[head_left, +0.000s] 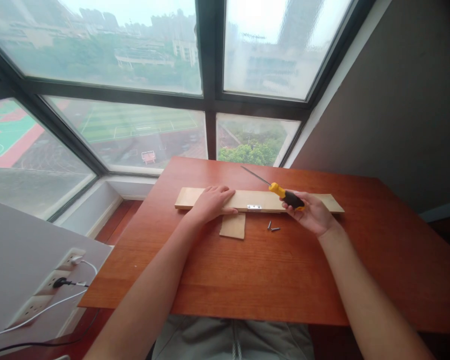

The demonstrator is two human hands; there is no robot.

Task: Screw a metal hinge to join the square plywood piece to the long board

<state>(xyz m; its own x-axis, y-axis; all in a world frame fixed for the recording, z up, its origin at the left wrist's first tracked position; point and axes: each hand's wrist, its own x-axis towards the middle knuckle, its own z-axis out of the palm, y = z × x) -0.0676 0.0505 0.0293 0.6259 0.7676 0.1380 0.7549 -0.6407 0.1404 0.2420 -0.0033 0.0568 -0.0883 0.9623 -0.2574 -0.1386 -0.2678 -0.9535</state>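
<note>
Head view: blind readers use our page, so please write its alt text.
A person's right grip holds a yellow-and-black screwdriver; the left grip rests on a long pale board on a reddish table. Two screws and a small flat piece lie before the board.

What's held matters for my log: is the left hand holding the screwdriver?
No, the right hand holds the screwdriver while the left hand rests on the board.
</note>
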